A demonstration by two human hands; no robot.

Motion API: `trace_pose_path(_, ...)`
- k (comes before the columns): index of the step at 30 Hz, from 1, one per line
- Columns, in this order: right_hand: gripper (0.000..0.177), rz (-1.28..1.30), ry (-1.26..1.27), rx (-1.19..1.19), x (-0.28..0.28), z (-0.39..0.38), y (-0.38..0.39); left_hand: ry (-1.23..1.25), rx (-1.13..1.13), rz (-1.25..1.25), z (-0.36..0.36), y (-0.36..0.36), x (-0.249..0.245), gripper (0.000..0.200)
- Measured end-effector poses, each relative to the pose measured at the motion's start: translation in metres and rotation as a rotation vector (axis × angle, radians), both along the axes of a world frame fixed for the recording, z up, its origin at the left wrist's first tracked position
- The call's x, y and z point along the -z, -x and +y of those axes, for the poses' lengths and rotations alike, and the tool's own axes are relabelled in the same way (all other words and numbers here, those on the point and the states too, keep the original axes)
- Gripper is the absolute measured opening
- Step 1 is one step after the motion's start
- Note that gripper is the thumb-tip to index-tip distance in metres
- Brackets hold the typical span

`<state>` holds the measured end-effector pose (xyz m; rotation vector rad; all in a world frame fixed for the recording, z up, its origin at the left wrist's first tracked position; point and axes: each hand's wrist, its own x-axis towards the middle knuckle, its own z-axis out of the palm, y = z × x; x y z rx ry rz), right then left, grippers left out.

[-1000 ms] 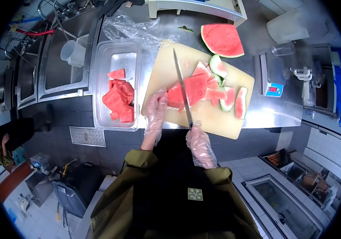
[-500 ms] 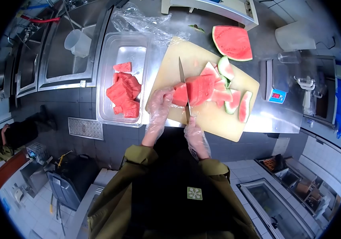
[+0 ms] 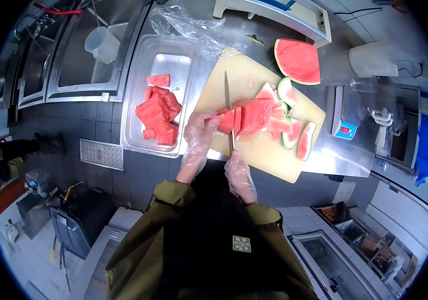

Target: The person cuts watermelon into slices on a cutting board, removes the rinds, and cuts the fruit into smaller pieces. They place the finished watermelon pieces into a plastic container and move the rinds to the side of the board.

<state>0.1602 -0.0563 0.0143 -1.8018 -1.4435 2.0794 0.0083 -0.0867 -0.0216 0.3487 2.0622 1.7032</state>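
Observation:
On the yellowish cutting board [image 3: 274, 162] lies a peeled block of red watermelon [image 3: 255, 116]. A thin slice [image 3: 238, 120] leans at its left side, partly split off. My gloved left hand [image 3: 199, 137] has its fingers curled against the end piece of watermelon [image 3: 225, 121], holding it. In my gloved right hand [image 3: 239, 175] is the handle of a long knife [image 3: 227, 92], gripped from the near side. Its blade points away from me and passes between the end piece and the slice. Pale watermelon rinds [image 3: 305, 142] lie to the right of the block.
Left of the board stands a clear plastic tub [image 3: 129, 120] holding watermelon chunks [image 3: 156, 110]. Behind the board are a large rind-on watermelon piece [image 3: 298, 61] and crumpled plastic wrap [image 3: 184, 22]. A digital scale [image 3: 344, 129] stands at right, a sink [image 3: 81, 70] at far left.
The knife has shifted left along the watermelon, and a thin slice now shows apart from the block. My left hand still holds the end piece. The whole view has shifted slightly.

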Motion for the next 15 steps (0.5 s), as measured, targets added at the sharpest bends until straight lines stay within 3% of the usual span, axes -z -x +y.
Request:
trace_pose_path(4,0.058,-0.057,-0.067,-0.071,0.023,0.002,-0.006,0.075,-0.005,-0.007,0.000,0.000,-0.004,0.013)
trace_pose_path(8,0.060,-0.121,-0.311,-0.174,-0.016,0.004,-0.010,0.034,-0.026,0.021,0.002,0.003,-0.002,0.014)
trace_pose_path(11,0.060,-0.060,-0.153,-0.027,-0.075,0.005,0.003,-0.024,-0.039,-0.062,-0.002,0.002,0.005,0.013)
trace_pose_path(15,0.057,0.005,0.030,0.003,-0.051,-0.003,0.000,-0.162,-0.053,-0.155,-0.002,0.001,0.014,0.014)
